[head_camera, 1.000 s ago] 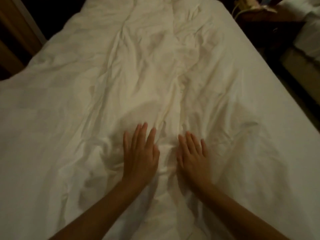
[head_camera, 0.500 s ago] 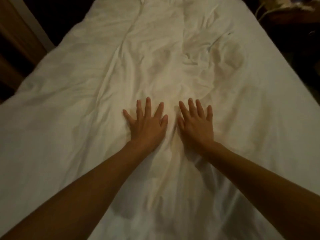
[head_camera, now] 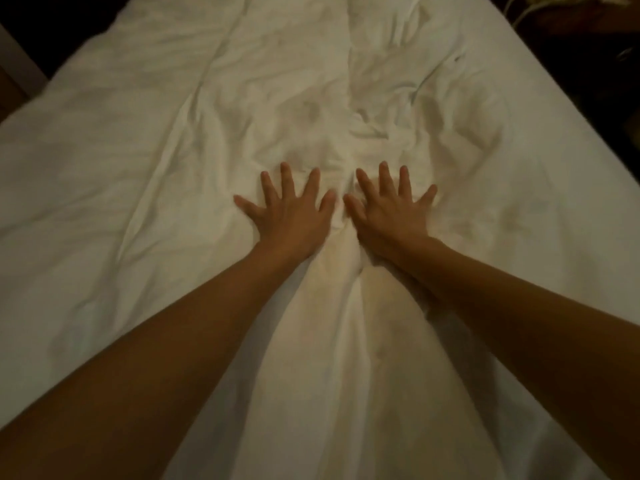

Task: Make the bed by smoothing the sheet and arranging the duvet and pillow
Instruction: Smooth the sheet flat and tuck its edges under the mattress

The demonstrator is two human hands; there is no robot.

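**Smoothing a floppy white sheet: press and sweep, don't grab the middle**

So the white sheet [head_camera: 166,209] covers the whole bed [head_camera: 545,86], from the near edge right to the far end. The left hand [head_camera: 294,216] and right hand [head_camera: 391,213] lie side by side near the middle, palms down and fingers splayed wide. There's no grip on anything, just flat pressure. Between the two thumbs a raised ridge of fabric [head_camera: 341,233] runs back toward the person. Past the fingertips there's a crumpled patch [head_camera: 374,126].

My read on handling: it's light, soft and totally limp, and it probably slides easily over whatever's under it. I honestly can't tell if it's a bare sheet or a thin duvet cover. Pushing straight ahead would likely just bulldoze the wrinkles forward. I'd sweep the palms outward from the ridge, then pinch the fabric at the long edges or corners and tug it taut. Nothing here is fragile, so the worst case is it bunches up again. No pillow in view.
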